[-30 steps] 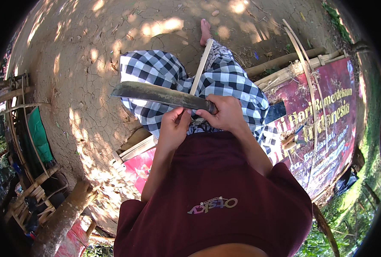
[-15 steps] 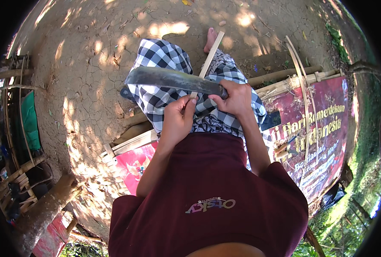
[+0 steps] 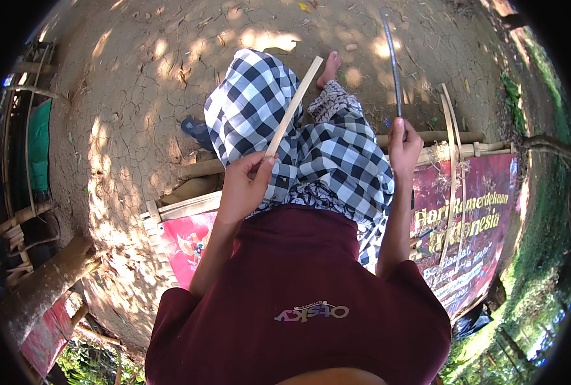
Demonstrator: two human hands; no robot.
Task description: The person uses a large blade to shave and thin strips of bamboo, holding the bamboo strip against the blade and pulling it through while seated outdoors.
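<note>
Strip of pale wood (image 3: pixel 295 107) slants far-right over checked cloth (image 3: pixel 250 93), near end pinched in left hand (image 3: pixel 241 189). Right hand (image 3: pixel 405 151) grips long knife (image 3: pixel 395 69), blade pointing far, well apart right of strip.

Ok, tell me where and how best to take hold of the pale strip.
Probably grip the pale strip near its far end, coming from the far side: that slender end juts out free, while the left hand holds the near end.
</note>
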